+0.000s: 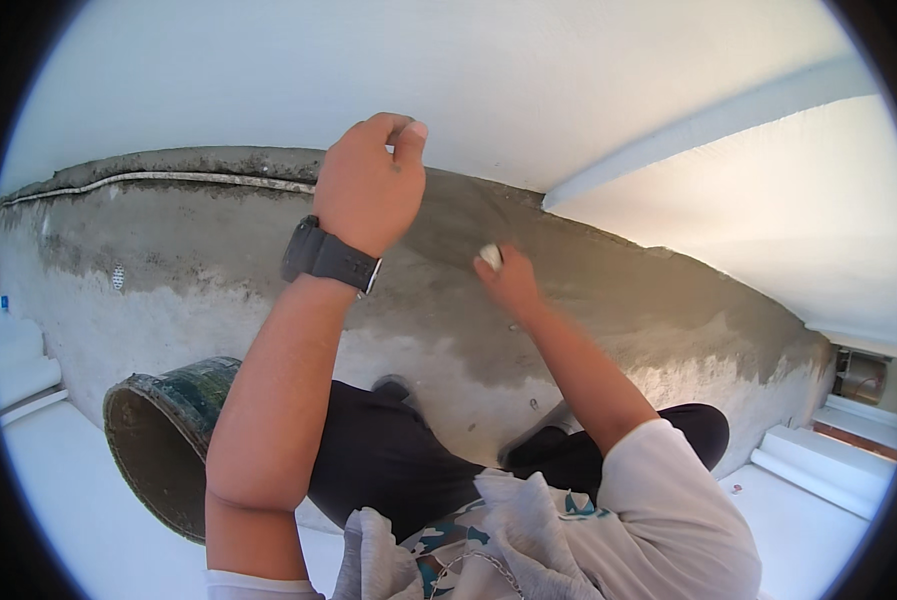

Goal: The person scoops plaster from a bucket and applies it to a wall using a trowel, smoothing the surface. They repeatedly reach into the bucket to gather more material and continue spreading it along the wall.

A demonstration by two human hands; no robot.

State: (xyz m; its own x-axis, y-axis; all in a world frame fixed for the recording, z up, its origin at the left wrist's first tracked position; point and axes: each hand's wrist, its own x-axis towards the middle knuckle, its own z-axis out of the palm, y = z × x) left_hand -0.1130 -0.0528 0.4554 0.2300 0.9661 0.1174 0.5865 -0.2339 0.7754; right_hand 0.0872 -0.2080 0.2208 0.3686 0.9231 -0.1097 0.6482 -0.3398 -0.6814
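Observation:
My left hand [373,180] is raised at the foot of the white wall, a dark watch [333,258] on its wrist. Its fingers curl in against the thumb, and whatever they hold, if anything, is hidden. Lower and to the right, my right hand [511,283] is closed around a pale, rounded handle-like piece [490,257]. It is slightly blurred, and I cannot see what the piece belongs to. Beneath both hands runs a band of wet grey mortar [608,290], smooth in the middle, along the base of the wall.
A mortar-smeared dark bucket [193,385] lies tilted beside my left forearm. A pale pipe or hose [168,177] follows the wall's foot on the left, near a small drain grate [118,278]. A pale beam-like ridge [708,130] crosses the wall. White steps [818,465] stand at the right.

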